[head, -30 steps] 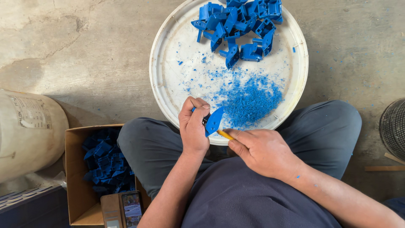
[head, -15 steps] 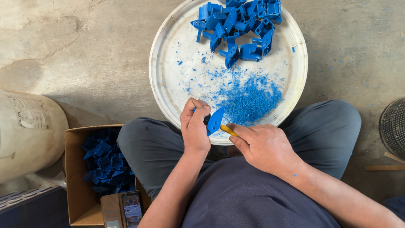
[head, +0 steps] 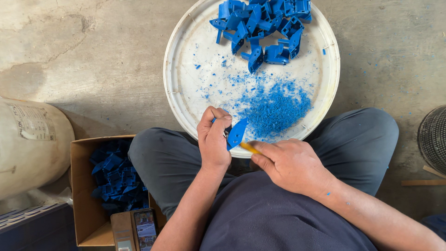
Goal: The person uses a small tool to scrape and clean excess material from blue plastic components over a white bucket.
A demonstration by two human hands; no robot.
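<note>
Left hand [head: 213, 139] is gripping a blue plastic part [head: 237, 132]; right hand [head: 290, 162] is clenching a yellow-handled tool [head: 250, 148] against it. Barely shifted since earlier (trimming ongoing), shavings [head: 274, 107] piling on the white tray [head: 186, 97].

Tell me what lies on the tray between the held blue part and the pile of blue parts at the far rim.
In the head view, a heap of blue shavings lies on the white tray between the held part and the pile.
</note>
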